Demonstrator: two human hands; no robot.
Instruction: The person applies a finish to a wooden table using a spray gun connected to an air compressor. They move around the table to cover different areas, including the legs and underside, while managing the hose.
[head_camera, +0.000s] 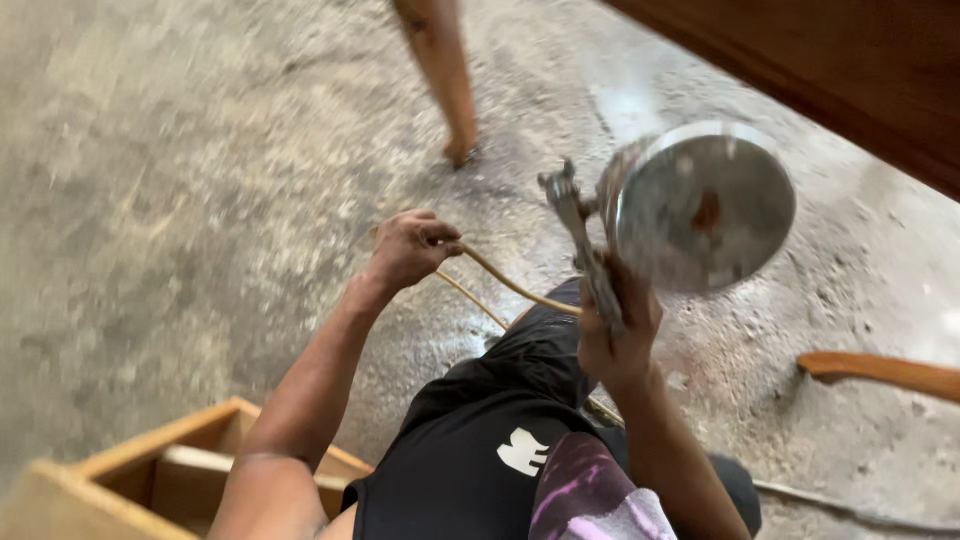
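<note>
Right hand (618, 335) is wrapped tight around the handle of a spray gun (585, 240), fingers curled shut on the grip; motion blur hides whether a finger sits on the trigger. Gun is held up in front of the right knee, nozzle end pointing up and away. Its metal cup (700, 205) sits to the right of the gun body, round shiny base facing the camera, a rusty brown spot near the centre. Cup contents can't be seen.

Left hand (408, 248) is out ahead of the left knee, fingers bent and pinched together on a tan hose (515, 287). Hose runs from that hand in a curve back toward the gun; a second strand lies just below it, and a stretch trails along the floor (150, 200) at lower right.

Person wears black shorts (480, 420) with a small white mark; a purple-and-white cloth (590, 495) shows at the bottom edge.

Lower left: an open wooden box (150, 465), light plywood walls, inside looks bare apart from an inner ledge; only part of it is in frame.

Top right: dark brown wood panel (850, 70) overhanging. Right edge: a curved wooden piece (885, 372) lying on the concrete. Top centre: another person's bare leg (440, 70), foot on the floor, well apart from both hands.

Floor is rough grey concrete, stained.
</note>
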